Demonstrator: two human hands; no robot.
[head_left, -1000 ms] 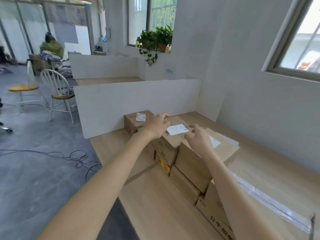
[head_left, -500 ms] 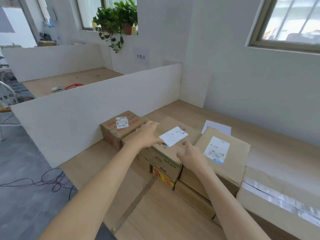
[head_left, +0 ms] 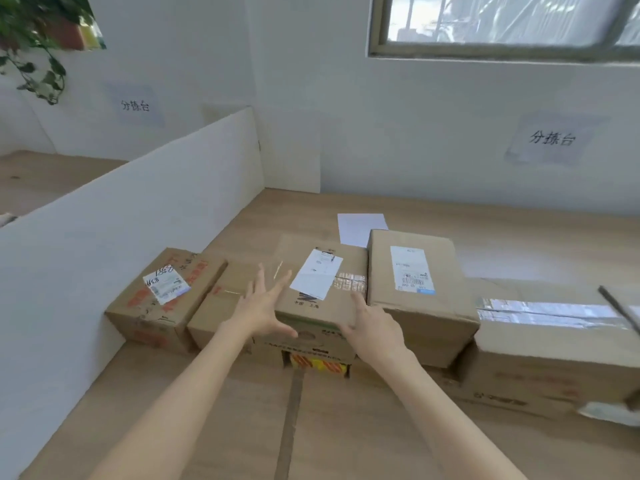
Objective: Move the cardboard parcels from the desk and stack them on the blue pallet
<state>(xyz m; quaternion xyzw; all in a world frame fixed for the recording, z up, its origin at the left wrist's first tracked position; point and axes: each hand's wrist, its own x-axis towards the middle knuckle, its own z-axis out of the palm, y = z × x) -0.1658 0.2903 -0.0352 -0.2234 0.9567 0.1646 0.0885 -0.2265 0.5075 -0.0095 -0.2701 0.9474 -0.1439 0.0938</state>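
Observation:
Several cardboard parcels stand in a row on the wooden desk (head_left: pixel 346 438). The middle parcel (head_left: pixel 322 303), with a white label and clear tape on top, rests on other boxes. My left hand (head_left: pixel 261 308) has its fingers spread at that parcel's left front corner. At the parcel's right front edge is my right hand (head_left: pixel 369 323), fingers loosely straight. Neither hand grips anything. A parcel with red print (head_left: pixel 162 299) sits at the left, a taller labelled parcel (head_left: pixel 419 292) at the right. The blue pallet is out of view.
A white divider panel (head_left: pixel 104 244) bounds the desk on the left, the wall behind. A long taped box (head_left: pixel 554 341) lies at the right. A white sheet of paper (head_left: pixel 360 228) lies behind the parcels. A dark seam (head_left: pixel 291 420) runs along the desk front.
My view has swung right and closer to the parcels. Both hands have slid from the middle parcel's top toward its front corners, the left hand's fingers spreading.

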